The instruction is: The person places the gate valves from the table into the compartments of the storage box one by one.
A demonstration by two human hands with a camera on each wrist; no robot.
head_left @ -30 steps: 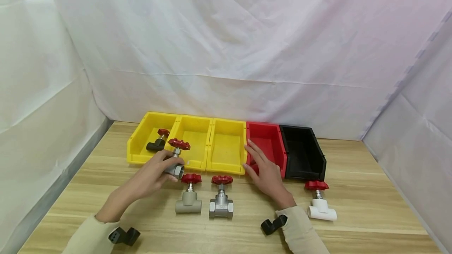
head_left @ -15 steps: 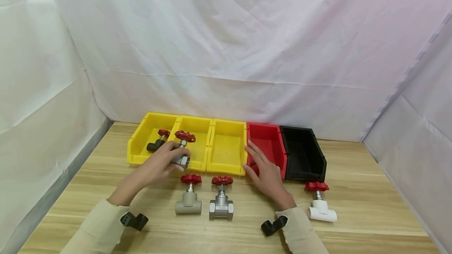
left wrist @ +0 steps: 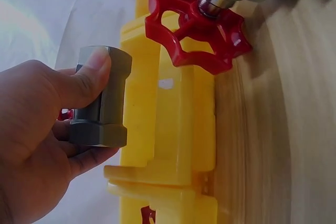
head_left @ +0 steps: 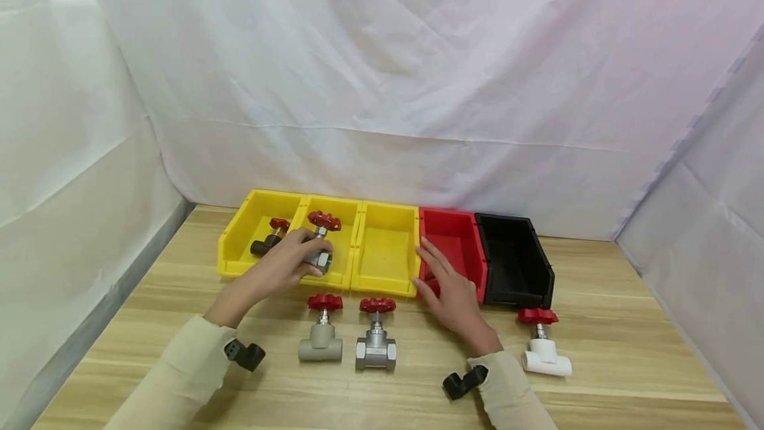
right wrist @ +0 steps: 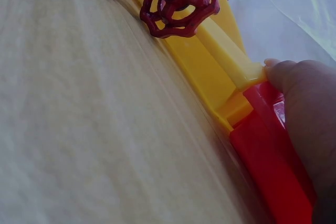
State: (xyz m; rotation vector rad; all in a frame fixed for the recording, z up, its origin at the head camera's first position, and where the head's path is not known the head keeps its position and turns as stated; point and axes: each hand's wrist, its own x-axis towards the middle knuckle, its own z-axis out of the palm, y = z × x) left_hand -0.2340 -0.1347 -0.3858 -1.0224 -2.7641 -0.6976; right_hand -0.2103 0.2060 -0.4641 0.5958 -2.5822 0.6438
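My left hand (head_left: 280,266) grips a silver metal gate valve (head_left: 319,260) with a red handwheel (head_left: 324,220), held at the second yellow bin (head_left: 347,244). In the left wrist view, the thumb lies across the valve's hexagonal-ended body (left wrist: 111,100). My right hand (head_left: 451,297) rests with spread fingers at the rim where the third yellow bin (head_left: 384,247) meets the red bin (head_left: 451,244). The right wrist view shows the thumb against that shared edge; the other fingers are hidden there. Inside the first yellow bin (head_left: 235,247) lies a black valve (head_left: 266,244) with a red handwheel.
A beige-grey valve (head_left: 320,345) and another silver valve (head_left: 376,350) stand in front of the bins. A white valve (head_left: 546,358) is at the right, before the black bin (head_left: 513,261). White cloth (head_left: 418,85) hangs behind the wooden table (head_left: 621,337).
My left hand has carried the silver valve rightward and away from me, from the front of the bins to over the second yellow bin. The right hand stays put.
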